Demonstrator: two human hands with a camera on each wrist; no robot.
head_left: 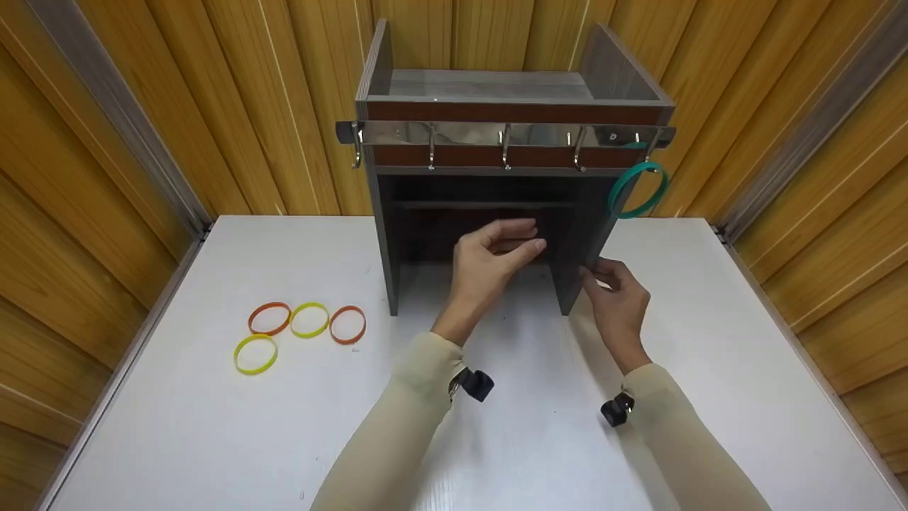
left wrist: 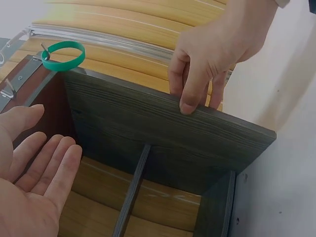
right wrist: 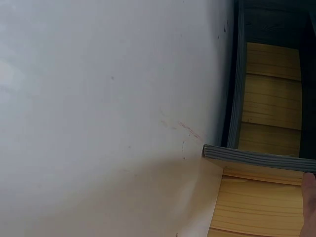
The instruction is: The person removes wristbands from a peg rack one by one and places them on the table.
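Note:
A grey wooden shelf unit (head_left: 383, 234) stands on the table, with a metal hook rail (head_left: 468, 133) across its front. From the rightmost hook hangs a teal wristband (head_left: 616, 202), also visible in the left wrist view. My right hand (head_left: 618, 301) pinches the front edge of the right side panel (left wrist: 148, 113), thumb on the inner face and fingers on the outer side. My left hand (head_left: 486, 266) hovers before the unit's opening, fingers loosely bent and holding nothing. In the right wrist view only a fingertip (right wrist: 309, 197) shows, at the panel's edge.
Two orange wristbands (head_left: 269, 333) (head_left: 347, 342) and two yellow wristbands (head_left: 310, 336) (head_left: 256, 371) lie on the white table (head_left: 213, 440), left of the unit. Wood-patterned walls (head_left: 298, 106) enclose the back and sides. Several bare hooks (head_left: 506, 152) line the rail.

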